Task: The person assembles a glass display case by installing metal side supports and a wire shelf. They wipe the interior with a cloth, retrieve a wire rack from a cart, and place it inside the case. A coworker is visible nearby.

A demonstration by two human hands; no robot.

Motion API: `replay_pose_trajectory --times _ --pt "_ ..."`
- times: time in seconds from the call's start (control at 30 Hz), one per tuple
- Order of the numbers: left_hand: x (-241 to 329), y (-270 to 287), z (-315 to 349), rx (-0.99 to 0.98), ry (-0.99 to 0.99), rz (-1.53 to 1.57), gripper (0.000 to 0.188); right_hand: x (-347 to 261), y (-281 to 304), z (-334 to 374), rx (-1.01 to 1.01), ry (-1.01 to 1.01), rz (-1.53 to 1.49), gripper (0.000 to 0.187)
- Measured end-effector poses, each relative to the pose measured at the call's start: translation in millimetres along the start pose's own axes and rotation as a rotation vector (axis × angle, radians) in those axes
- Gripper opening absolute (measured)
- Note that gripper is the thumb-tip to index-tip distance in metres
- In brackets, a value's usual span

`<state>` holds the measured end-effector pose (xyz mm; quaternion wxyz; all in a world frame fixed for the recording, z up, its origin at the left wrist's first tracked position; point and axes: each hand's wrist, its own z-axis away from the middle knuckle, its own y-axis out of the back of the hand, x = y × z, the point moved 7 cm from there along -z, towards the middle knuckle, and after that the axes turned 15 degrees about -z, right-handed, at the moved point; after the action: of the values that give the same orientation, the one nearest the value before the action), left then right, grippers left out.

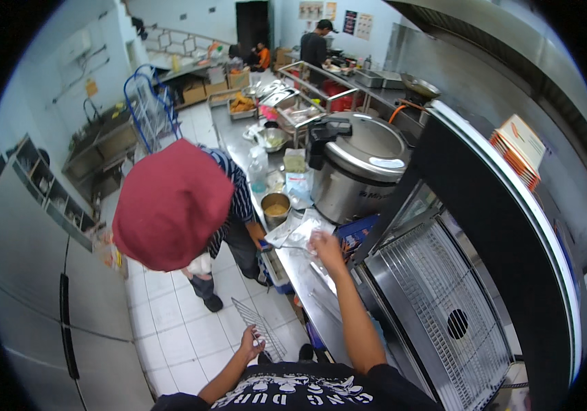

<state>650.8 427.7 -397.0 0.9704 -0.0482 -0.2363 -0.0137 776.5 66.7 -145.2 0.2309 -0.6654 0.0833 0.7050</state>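
Observation:
My left hand (251, 342) is low over the floor, its fingers closed on the side of a wire rack (260, 330) that hangs tilted beside the counter. Out over the steel counter (317, 291), my right hand (326, 251) has its fingers curled at the near edge of a crumpled silvery-white plastic bag (307, 229). A thin dark line runs left from those fingers; what it belongs to is too small to tell. Just beyond the bag stands a steel pot (276, 207) with yellowish contents. A blue-and-white packet (299, 186) lies behind it.
A person in a dark red head covering (173, 205) stands close on the left by the counter. At right, a display cabinet (458, 301) shows wire shelving. A large lidded cooker (362, 164) is behind the bag. Steel fridge doors (54, 294) line the left; another person (315, 48) works far back.

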Motion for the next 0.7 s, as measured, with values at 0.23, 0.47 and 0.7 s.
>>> replay_pose_trajectory --times 0.23,0.47,0.7 --pt "0 -3 -5 -0.038 -0.043 -0.001 0.05 -157 11 -125 0.114 0.234 -0.739 0.043" --pt "0 1 -3 -0.012 -0.033 0.039 0.041 -178 -13 -219 -0.004 0.188 -1.131 0.044" --pt "-6 4 -10 -0.019 -0.024 0.054 0.054 -228 -28 -277 0.093 0.129 -1.312 0.056"
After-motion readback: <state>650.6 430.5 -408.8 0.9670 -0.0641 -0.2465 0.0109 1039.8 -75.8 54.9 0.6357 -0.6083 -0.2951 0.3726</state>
